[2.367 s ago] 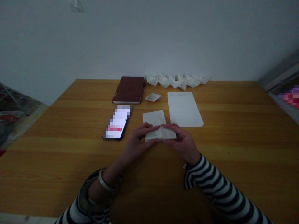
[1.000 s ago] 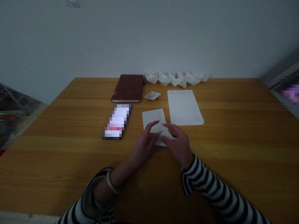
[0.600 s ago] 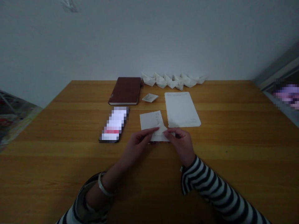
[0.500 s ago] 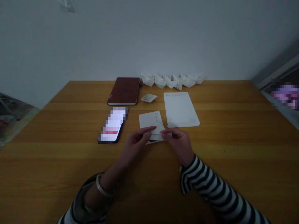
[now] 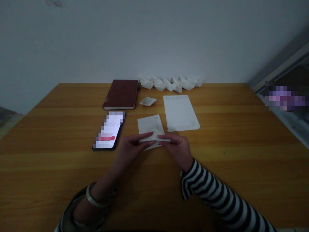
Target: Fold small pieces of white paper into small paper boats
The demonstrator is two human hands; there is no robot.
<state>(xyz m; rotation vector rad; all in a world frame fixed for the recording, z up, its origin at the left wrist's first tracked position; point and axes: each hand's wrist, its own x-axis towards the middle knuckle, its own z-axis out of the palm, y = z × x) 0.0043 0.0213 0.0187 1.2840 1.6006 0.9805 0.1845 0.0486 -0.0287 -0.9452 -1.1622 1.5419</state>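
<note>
We've got the folded paper point(image 5: 156, 135) pinched at both ends, L hand point(image 5: 130, 146) on one end, R hand point(image 5: 177, 148) on the other, both grips narrow, index fingers on the upper side & thumbs at the lower edge, fingertips close tog. in the middle. It's over the near part of a loose sheet point(image 5: 147, 123) w/ some writing nr its top R corner; can't tell if the two touch. Just R of that we see a lined sheet point(image 5: 181, 112), flat on the wood table point(image 5: 241, 167). Beyond the loose sheet sits a small folded boat point(image 5: 148, 101), apart from the row of paper boats point(image 5: 169, 84) at the back by the wall point(image 5: 154, 38). Brown notebook point(image 5: 122, 94) lies shut, L of the small one; nearer us is the phone point(image 5: 108, 132), screen lit but blurred. We've a pale bangle point(image 5: 91, 200) on the L wrist & a B/W striped sleeve point(image 5: 217, 190) on the R arm
</note>
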